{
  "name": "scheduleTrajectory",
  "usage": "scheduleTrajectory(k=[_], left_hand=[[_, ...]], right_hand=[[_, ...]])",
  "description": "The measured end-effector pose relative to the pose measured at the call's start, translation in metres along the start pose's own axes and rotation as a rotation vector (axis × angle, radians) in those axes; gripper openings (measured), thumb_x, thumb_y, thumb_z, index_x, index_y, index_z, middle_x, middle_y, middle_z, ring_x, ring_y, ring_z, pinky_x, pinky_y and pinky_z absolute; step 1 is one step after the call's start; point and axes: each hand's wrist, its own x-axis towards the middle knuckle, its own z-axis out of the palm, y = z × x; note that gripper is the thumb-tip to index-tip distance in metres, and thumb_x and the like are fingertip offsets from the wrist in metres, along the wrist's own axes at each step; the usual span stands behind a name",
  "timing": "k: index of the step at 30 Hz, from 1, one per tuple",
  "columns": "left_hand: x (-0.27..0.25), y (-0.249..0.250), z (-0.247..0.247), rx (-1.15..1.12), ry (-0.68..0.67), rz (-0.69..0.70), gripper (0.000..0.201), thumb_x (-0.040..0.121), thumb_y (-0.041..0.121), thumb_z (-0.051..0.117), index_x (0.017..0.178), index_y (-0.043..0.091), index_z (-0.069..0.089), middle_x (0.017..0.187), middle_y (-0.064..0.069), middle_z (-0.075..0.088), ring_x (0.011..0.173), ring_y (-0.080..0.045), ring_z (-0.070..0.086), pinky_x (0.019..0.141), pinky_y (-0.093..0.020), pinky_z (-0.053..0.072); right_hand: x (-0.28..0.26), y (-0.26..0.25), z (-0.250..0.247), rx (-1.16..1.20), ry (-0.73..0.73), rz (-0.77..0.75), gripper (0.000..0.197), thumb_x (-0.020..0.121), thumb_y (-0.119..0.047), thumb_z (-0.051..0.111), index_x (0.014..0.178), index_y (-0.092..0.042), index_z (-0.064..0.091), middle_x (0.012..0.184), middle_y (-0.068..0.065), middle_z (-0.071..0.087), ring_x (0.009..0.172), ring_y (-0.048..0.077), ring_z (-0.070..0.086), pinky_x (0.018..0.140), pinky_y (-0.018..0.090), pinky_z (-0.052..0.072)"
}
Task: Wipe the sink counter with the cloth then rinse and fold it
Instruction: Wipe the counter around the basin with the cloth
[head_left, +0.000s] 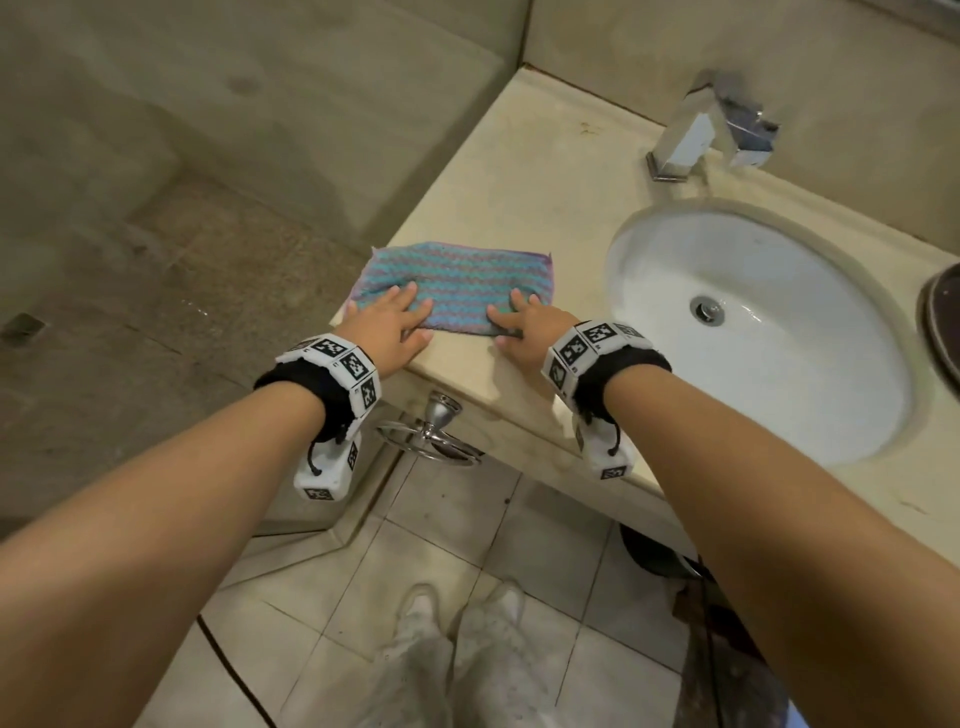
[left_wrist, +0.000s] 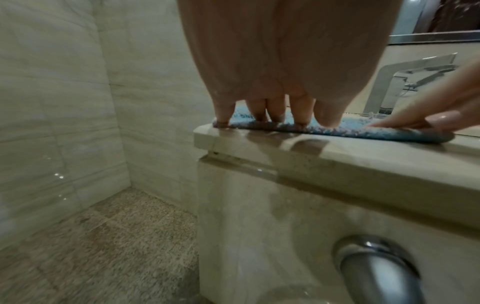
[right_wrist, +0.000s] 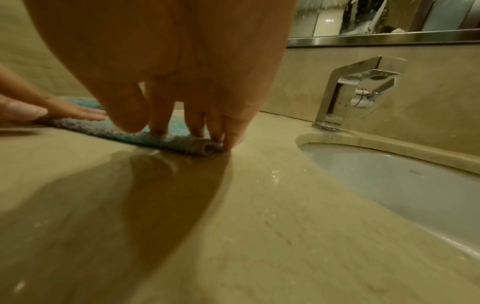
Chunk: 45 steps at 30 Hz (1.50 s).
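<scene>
My left hand (head_left: 387, 332) lies flat, fingers spread, pressing the left end of the cloth (head_left: 457, 283). The cloth lies folded on the counter (head_left: 524, 182) near its front left corner. My right hand (head_left: 522, 327) presses the right end, fingers straight and slightly apart. Further right are the sink (head_left: 810, 374) and tap (head_left: 696, 130).

Cloth (head_left: 452, 283) nubby terry — counter (head_left: 519, 176) glossy stone.
</scene>
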Motion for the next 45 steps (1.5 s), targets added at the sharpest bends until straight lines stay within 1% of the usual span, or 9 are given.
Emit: scheduleTrajectory(k=[9, 15, 22, 28, 31, 35, 40, 43, 45], left_hand=[[-0.019, 0.011, 0.011, -0.032, -0.013, -0.02, 0.053, 0.098, 0.043, 0.03, 0.148, 0.028, 0.019, 0.159, 0.003, 0.001, 0.148, -0.016, 0.002, 0.116, -0.053, 0.003], [-0.035, 0.036, 0.031, -0.084, 0.004, -0.062, 0.052, 0.098, 0.043, 0.029, 0.147, 0.027, 0.022, 0.159, 0.001, 0.003, 0.148, -0.017, 0.003, 0.119, -0.051, 0.009], [-0.058, 0.102, 0.054, -0.08, -0.023, -0.066, 0.051, 0.099, 0.04, 0.028, 0.147, 0.025, 0.022, 0.159, 0.0, 0.004, 0.148, -0.019, 0.002, 0.119, -0.047, 0.012], [-0.072, 0.169, 0.075, -0.056, -0.013, -0.027, 0.051, 0.1, 0.037, 0.028, 0.148, 0.021, 0.024, 0.159, -0.003, 0.006, 0.148, -0.02, 0.005, 0.119, -0.038, 0.011], [-0.067, 0.19, 0.081, 0.035, -0.001, -0.011, 0.05, 0.1, 0.039, 0.026, 0.147, 0.023, 0.026, 0.159, -0.003, 0.009, 0.147, -0.021, 0.008, 0.119, -0.043, 0.015], [-0.057, 0.206, 0.077, 0.024, -0.024, -0.018, 0.048, 0.1, 0.037, 0.027, 0.146, 0.021, 0.031, 0.159, -0.004, 0.009, 0.147, -0.022, 0.01, 0.119, -0.037, 0.014], [-0.037, 0.201, 0.069, -0.009, -0.006, -0.018, 0.046, 0.1, 0.034, 0.032, 0.144, 0.022, 0.034, 0.158, -0.003, 0.011, 0.147, -0.02, 0.01, 0.119, -0.036, 0.017], [-0.017, 0.196, 0.058, -0.013, 0.006, -0.007, 0.045, 0.1, 0.032, 0.034, 0.144, 0.021, 0.034, 0.158, -0.004, 0.012, 0.147, -0.021, 0.01, 0.119, -0.037, 0.017], [0.0, 0.192, 0.049, -0.02, 0.011, 0.01, 0.045, 0.1, 0.03, 0.035, 0.144, 0.021, 0.035, 0.158, -0.004, 0.012, 0.147, -0.021, 0.01, 0.119, -0.036, 0.017]], right_hand=[[-0.023, 0.002, 0.019, 0.009, 0.015, -0.009, 0.051, 0.102, -0.03, 0.028, 0.15, -0.027, 0.013, 0.16, 0.009, -0.003, 0.148, 0.031, 0.001, 0.121, 0.041, 0.012], [-0.043, 0.02, 0.036, -0.005, 0.027, -0.054, 0.051, 0.101, -0.03, 0.029, 0.15, -0.027, 0.015, 0.16, 0.01, -0.001, 0.147, 0.031, 0.002, 0.12, 0.042, 0.014], [-0.09, 0.071, 0.072, -0.034, 0.048, -0.097, 0.05, 0.102, -0.029, 0.027, 0.15, -0.026, 0.016, 0.16, 0.01, 0.002, 0.147, 0.032, 0.005, 0.12, 0.042, 0.017], [-0.129, 0.123, 0.101, -0.059, 0.09, -0.105, 0.047, 0.101, -0.025, 0.029, 0.148, -0.023, 0.024, 0.155, 0.013, 0.017, 0.142, 0.033, 0.02, 0.114, 0.041, 0.027], [-0.14, 0.142, 0.114, -0.073, 0.105, -0.114, 0.047, 0.101, -0.026, 0.031, 0.147, -0.022, 0.024, 0.153, 0.014, 0.02, 0.139, 0.033, 0.024, 0.113, 0.041, 0.028], [-0.142, 0.155, 0.117, -0.07, 0.11, -0.116, 0.045, 0.101, -0.027, 0.03, 0.145, -0.021, 0.029, 0.152, 0.015, 0.022, 0.139, 0.033, 0.025, 0.113, 0.042, 0.024], [-0.128, 0.156, 0.104, -0.053, 0.061, -0.103, 0.048, 0.102, -0.03, 0.029, 0.149, -0.024, 0.02, 0.159, 0.015, 0.003, 0.146, 0.035, 0.006, 0.119, 0.044, 0.011], [-0.11, 0.157, 0.092, -0.004, 0.061, -0.111, 0.048, 0.101, -0.031, 0.029, 0.149, -0.026, 0.02, 0.159, 0.013, 0.003, 0.147, 0.032, 0.009, 0.118, 0.042, 0.018], [-0.101, 0.157, 0.082, 0.051, 0.088, -0.116, 0.047, 0.101, -0.03, 0.032, 0.147, -0.025, 0.027, 0.157, 0.013, 0.013, 0.141, 0.033, 0.026, 0.112, 0.038, 0.028]])
